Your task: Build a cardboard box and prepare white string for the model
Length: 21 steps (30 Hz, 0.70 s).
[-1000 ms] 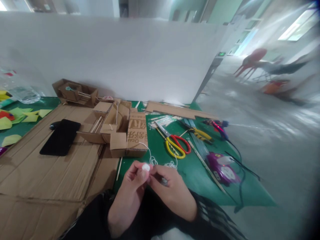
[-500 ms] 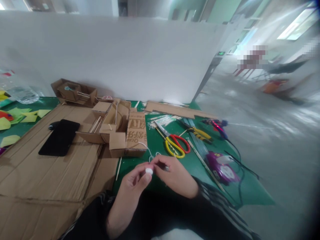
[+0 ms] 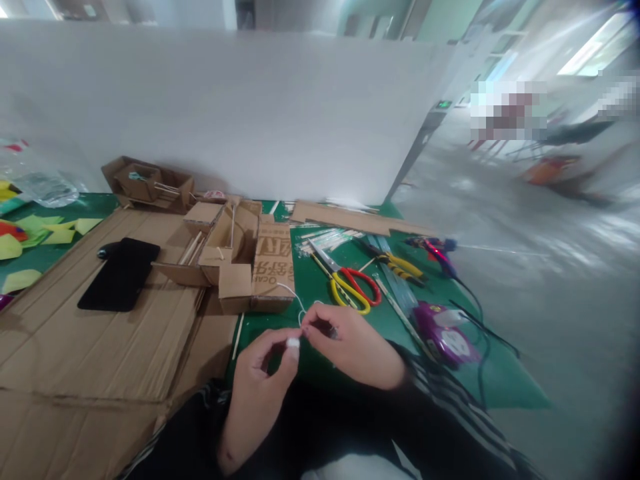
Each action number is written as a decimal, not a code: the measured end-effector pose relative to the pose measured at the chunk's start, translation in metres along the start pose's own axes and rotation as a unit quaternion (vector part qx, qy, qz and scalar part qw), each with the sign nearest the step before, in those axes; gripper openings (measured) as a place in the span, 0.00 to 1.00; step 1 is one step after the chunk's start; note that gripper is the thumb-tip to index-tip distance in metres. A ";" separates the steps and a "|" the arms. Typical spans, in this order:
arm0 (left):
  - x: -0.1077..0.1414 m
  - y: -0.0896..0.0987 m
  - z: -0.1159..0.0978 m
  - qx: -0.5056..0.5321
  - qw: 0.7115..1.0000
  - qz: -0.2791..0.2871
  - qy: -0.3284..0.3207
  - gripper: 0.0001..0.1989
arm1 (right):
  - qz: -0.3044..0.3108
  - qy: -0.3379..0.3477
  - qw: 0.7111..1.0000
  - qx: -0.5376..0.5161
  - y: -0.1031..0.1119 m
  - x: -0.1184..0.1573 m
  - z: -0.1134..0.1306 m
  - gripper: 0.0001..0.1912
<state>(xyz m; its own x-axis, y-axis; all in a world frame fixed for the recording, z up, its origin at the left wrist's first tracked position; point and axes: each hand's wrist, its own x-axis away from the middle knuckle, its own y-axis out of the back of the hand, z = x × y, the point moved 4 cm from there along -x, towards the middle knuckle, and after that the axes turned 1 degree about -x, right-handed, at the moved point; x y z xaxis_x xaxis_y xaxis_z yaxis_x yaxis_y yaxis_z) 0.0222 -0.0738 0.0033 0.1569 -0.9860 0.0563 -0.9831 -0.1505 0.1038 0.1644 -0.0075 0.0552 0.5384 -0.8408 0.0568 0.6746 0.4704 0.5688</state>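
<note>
Small rounded white piece [image 3: 293, 343] at lower centre, above the near side of the glossy green tabletop [image 3: 500, 377]. We see it pinched between thumb and forefinger of the left hand [image 3: 263, 370], a gap left behind the pinch; its other fingers are mostly hidden. Right hand [image 3: 355, 347] just beside it, thumb and forefinger drawn together at the tips. A thin white cord [image 3: 289, 289] runs from the printed brown cardboard box [image 3: 273, 250] down towards those tips; we cannot tell whether they grip it, as its lower part passes behind the hand. A greyish bit within the right hand's curl is too blurred to name.

Around: scissors with red and yellow handles [image 3: 340, 270] lie just beyond the right hand; yellow-and-black pliers [image 3: 405, 267] farther off. Flat black slab [image 3: 120, 273] at left. A white partition [image 3: 250, 120] blocks our view behind.
</note>
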 end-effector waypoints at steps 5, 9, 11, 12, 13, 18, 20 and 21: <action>0.001 0.002 -0.003 -0.004 0.999 -0.034 -0.020 0.04 | 0.004 0.000 1.000 -0.004 0.000 0.001 0.003 0.07; 0.000 0.000 -0.002 -0.045 0.999 -0.011 -0.021 0.02 | 0.005 -0.002 1.000 0.009 0.000 0.001 0.005 0.07; -0.001 0.000 -0.001 -0.080 0.996 -0.007 -0.024 0.02 | 0.004 -0.008 1.000 0.025 -0.002 0.001 0.005 0.07; -0.002 -0.001 -0.001 -0.099 0.995 -0.007 -0.029 0.02 | 0.001 -0.012 0.999 0.034 -0.002 0.001 0.005 0.07; -0.002 -0.001 -0.002 -0.116 0.993 -0.008 -0.033 0.02 | -0.003 -0.017 0.999 0.044 -0.003 0.001 0.005 0.07; -0.005 0.000 -0.002 -0.088 0.996 -0.016 -0.015 0.01 | -0.016 -0.022 0.998 0.061 -0.005 0.007 0.010 0.08; -0.006 0.000 0.001 -0.012 1.000 -0.009 0.018 0.03 | -0.017 -0.011 0.998 0.062 -0.007 0.012 0.014 0.08; -0.007 0.000 0.003 0.024 0.999 -0.002 0.033 0.04 | -0.019 -0.006 0.998 0.060 -0.008 0.014 0.016 0.08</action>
<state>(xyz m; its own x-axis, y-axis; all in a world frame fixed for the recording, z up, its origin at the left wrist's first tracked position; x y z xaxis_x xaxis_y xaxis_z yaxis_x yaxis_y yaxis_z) 0.0212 -0.0672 -0.0004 0.1656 -0.9786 0.1219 -0.9855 -0.1597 0.0565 0.1587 -0.0268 0.0644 0.5071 -0.8608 0.0424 0.6290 0.4033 0.6646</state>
